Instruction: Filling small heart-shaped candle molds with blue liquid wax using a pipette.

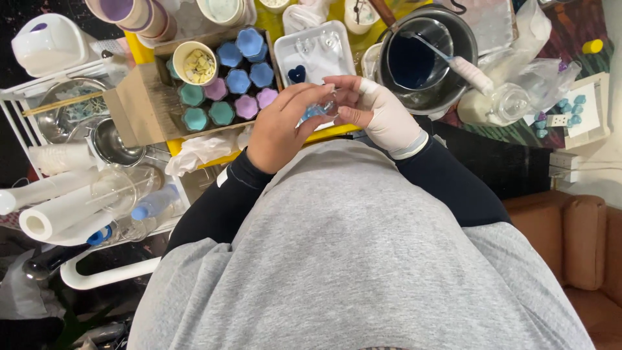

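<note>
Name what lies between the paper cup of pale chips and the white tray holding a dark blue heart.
In the head view, blue flower-shaped pieces fill the gap between paper cup and white tray.

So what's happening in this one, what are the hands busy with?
A person holds a small clear blue piece between both hands, above the edge of a yellow table. The left hand is bare; the right hand is wrapped in a white bandage. Ahead sit a cardboard box of flower-shaped coloured pieces, a white tray with a dark heart, and a metal pot of dark blue liquid.
</note>
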